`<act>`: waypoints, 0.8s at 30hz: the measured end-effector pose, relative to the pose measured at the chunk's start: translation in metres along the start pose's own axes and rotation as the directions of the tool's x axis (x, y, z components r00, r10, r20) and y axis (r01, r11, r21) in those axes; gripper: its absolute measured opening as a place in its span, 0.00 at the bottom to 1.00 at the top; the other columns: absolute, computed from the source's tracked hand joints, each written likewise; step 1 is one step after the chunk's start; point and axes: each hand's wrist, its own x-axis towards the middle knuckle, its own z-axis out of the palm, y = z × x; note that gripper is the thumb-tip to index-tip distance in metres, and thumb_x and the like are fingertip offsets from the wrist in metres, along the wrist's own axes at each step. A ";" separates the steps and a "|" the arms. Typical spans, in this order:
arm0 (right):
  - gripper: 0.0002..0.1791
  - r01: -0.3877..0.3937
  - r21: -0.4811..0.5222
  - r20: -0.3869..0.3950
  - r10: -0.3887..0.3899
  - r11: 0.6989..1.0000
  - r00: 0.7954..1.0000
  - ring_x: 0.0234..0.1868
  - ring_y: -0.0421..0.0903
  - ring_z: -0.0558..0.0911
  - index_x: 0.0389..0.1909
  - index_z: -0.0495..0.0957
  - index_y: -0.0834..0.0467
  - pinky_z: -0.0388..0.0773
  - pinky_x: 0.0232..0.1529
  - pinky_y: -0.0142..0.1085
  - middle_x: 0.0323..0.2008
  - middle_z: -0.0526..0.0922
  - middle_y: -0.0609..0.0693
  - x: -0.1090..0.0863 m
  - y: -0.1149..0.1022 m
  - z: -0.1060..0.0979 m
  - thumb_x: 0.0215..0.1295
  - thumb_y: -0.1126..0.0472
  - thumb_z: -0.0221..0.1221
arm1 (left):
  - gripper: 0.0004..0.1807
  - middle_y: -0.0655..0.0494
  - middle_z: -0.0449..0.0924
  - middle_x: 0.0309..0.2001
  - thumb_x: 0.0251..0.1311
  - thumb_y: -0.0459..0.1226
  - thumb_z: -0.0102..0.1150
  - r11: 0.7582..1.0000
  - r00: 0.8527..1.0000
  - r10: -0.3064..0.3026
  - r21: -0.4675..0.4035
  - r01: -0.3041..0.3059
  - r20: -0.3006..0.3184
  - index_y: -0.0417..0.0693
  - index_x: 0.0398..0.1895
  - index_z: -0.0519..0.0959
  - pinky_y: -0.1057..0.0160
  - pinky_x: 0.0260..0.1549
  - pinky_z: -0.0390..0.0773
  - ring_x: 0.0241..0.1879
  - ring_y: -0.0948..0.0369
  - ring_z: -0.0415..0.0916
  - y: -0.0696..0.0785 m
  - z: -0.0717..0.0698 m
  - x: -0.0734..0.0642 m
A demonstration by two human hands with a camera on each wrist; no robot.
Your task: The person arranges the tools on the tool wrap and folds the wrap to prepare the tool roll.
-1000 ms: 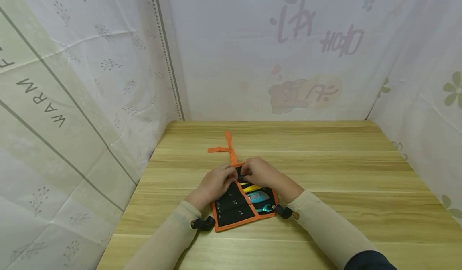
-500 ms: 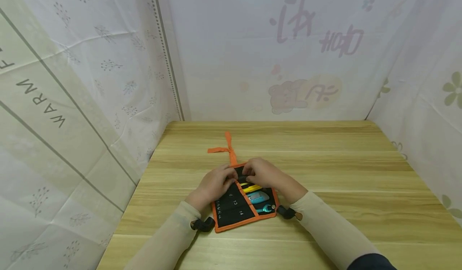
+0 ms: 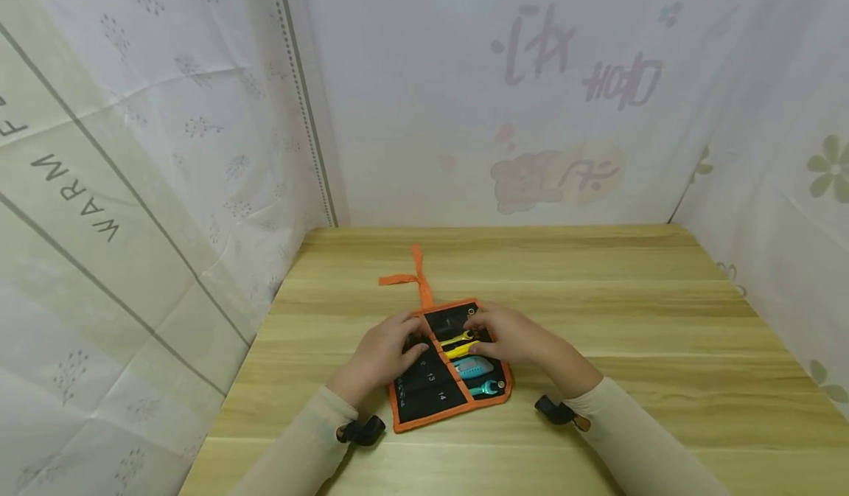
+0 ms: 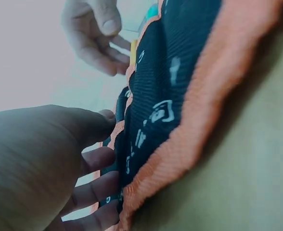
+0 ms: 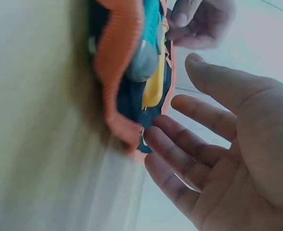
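Observation:
A black fabric tool pouch (image 3: 424, 404) with orange edging lies flat on the table, numbers printed on its left panel. Across the middle orange band, its pockets hold a small yellow wrench (image 3: 459, 338), a yellow-handled tool (image 3: 460, 350), a light-blue utility knife (image 3: 473, 367) and a teal wrench (image 3: 487, 388). My left hand (image 3: 379, 352) rests with loose fingers over the pouch's upper left part, holding nothing. On the other side, my right hand (image 3: 514, 337) has its fingers spread at the upper right edge, near the yellow tools. Its palm shows bare in the right wrist view.
An orange tie strap (image 3: 420, 278), knotted, stretches from the pouch's top edge toward the back of the wooden table (image 3: 597, 282). Printed curtains (image 3: 411, 113) hang behind and at both sides. A black wrist camera (image 3: 361, 431) sits by each sleeve cuff.
My right hand has let go at the top pocket and moved right, its fingers opening and uncovering that pocket. The left hand's fingers have loosened and shifted slightly left.

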 end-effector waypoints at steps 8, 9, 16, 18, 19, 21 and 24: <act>0.29 -0.020 0.001 0.034 0.020 1.000 0.999 0.56 0.47 0.79 0.65 0.81 0.52 0.79 0.56 0.47 0.59 0.78 0.45 -0.029 0.008 0.003 0.66 0.46 0.72 | 0.17 0.61 0.78 0.50 0.66 0.51 0.71 0.999 0.999 -0.019 -0.047 0.021 0.051 0.57 0.53 0.84 0.53 0.52 0.80 0.50 0.60 0.76 0.004 -0.006 -0.026; 0.31 -0.023 0.012 0.045 0.022 1.000 0.999 0.60 0.47 0.79 0.66 0.80 0.52 0.78 0.58 0.47 0.62 0.77 0.46 -0.032 0.008 0.004 0.66 0.45 0.72 | 0.18 0.61 0.77 0.51 0.66 0.52 0.71 0.998 0.998 -0.027 -0.054 0.031 0.065 0.57 0.54 0.83 0.52 0.54 0.79 0.52 0.59 0.75 0.005 -0.006 -0.030; 0.40 -0.030 0.034 0.102 0.026 0.999 0.994 0.73 0.54 0.70 0.69 0.77 0.57 0.70 0.69 0.52 0.76 0.68 0.51 -0.049 0.012 0.008 0.60 0.44 0.76 | 0.31 0.57 0.73 0.63 0.62 0.60 0.71 0.994 0.988 -0.058 -0.081 0.070 0.141 0.56 0.62 0.80 0.49 0.60 0.76 0.62 0.56 0.71 0.006 -0.010 -0.052; 0.40 -0.037 0.023 0.092 0.035 0.999 0.995 0.75 0.54 0.68 0.69 0.78 0.57 0.68 0.71 0.52 0.76 0.68 0.50 -0.052 0.013 0.010 0.59 0.45 0.77 | 0.32 0.55 0.73 0.65 0.61 0.60 0.71 0.995 0.989 -0.058 -0.079 0.069 0.135 0.55 0.62 0.80 0.48 0.62 0.76 0.65 0.54 0.71 0.007 -0.011 -0.056; 0.39 -0.040 0.020 0.087 0.039 0.999 0.995 0.75 0.54 0.68 0.68 0.78 0.57 0.68 0.71 0.52 0.76 0.68 0.50 -0.053 0.014 0.011 0.58 0.46 0.78 | 0.31 0.55 0.72 0.66 0.61 0.60 0.72 0.994 0.990 -0.061 -0.077 0.071 0.128 0.55 0.62 0.81 0.48 0.62 0.75 0.65 0.54 0.71 0.007 -0.010 -0.059; 0.38 -0.040 0.016 0.072 0.039 0.999 0.997 0.74 0.54 0.69 0.67 0.79 0.58 0.69 0.70 0.52 0.75 0.69 0.50 -0.055 0.014 0.012 0.59 0.47 0.78 | 0.28 0.54 0.73 0.66 0.61 0.58 0.73 0.995 0.993 -0.063 -0.070 0.071 0.104 0.55 0.59 0.82 0.49 0.63 0.75 0.66 0.54 0.70 0.008 -0.009 -0.063; 0.35 -0.044 0.005 0.043 0.044 0.999 0.998 0.72 0.54 0.72 0.64 0.80 0.58 0.70 0.69 0.53 0.71 0.74 0.50 -0.058 0.012 0.012 0.60 0.48 0.77 | 0.23 0.57 0.74 0.62 0.60 0.55 0.75 0.996 0.997 -0.061 -0.059 0.064 0.049 0.56 0.53 0.84 0.51 0.61 0.76 0.62 0.57 0.71 0.009 -0.008 -0.067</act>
